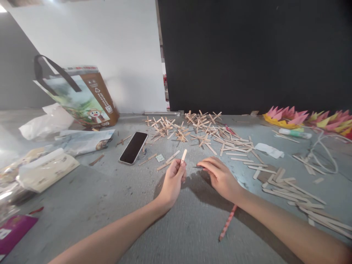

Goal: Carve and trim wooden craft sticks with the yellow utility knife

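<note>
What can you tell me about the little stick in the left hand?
The stick is pale, flat and slim, with a rounded tip, and looks like plain wood. The left hand pinches it between thumb and fingers, its tip jutting upward in the view; its lower part is hidden in the grip. The right hand is apart from it.

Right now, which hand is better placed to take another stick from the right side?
Probably the right hand: it is nearer those loose sticks, while the left hand grips a stick.
</note>
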Demonstrator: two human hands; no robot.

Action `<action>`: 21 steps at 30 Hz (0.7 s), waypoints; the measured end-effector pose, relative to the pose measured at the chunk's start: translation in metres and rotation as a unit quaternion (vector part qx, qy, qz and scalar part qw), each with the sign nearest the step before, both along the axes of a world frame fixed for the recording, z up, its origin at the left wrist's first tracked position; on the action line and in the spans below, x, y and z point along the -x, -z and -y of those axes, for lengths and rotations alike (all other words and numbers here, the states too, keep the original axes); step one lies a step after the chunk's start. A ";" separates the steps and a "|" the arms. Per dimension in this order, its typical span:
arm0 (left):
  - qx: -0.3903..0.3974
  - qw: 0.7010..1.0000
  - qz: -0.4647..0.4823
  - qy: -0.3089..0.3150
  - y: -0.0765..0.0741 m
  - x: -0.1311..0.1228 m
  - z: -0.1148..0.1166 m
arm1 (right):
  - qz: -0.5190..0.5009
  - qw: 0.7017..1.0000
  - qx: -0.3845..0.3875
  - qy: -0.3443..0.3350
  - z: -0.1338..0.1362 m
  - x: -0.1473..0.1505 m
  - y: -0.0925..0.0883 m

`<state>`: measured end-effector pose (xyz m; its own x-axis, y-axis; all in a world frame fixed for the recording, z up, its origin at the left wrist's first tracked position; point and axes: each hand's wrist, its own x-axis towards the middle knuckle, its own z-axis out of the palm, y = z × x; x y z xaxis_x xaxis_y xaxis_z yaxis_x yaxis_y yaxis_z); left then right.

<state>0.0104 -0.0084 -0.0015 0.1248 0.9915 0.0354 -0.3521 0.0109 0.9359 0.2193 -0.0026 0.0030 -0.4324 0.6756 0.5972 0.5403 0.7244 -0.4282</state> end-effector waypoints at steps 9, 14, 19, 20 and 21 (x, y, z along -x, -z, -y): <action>0.010 0.999 -0.042 -0.019 -0.001 -0.001 0.004 | 0.003 1.000 -0.003 -0.002 0.001 0.000 -0.001; 0.013 0.998 -0.056 -0.014 -0.004 -0.001 0.004 | 0.003 1.000 0.000 0.000 0.002 0.001 -0.002; 0.008 0.998 -0.055 -0.009 -0.001 0.000 0.002 | 0.006 1.000 -0.005 -0.004 0.003 0.001 -0.003; 0.008 0.999 -0.053 -0.009 -0.001 0.000 0.002 | 0.007 1.000 -0.006 -0.005 0.003 0.001 -0.003; 0.007 0.999 -0.051 -0.011 -0.001 0.000 0.002 | 0.007 1.000 -0.006 -0.005 0.003 0.001 -0.004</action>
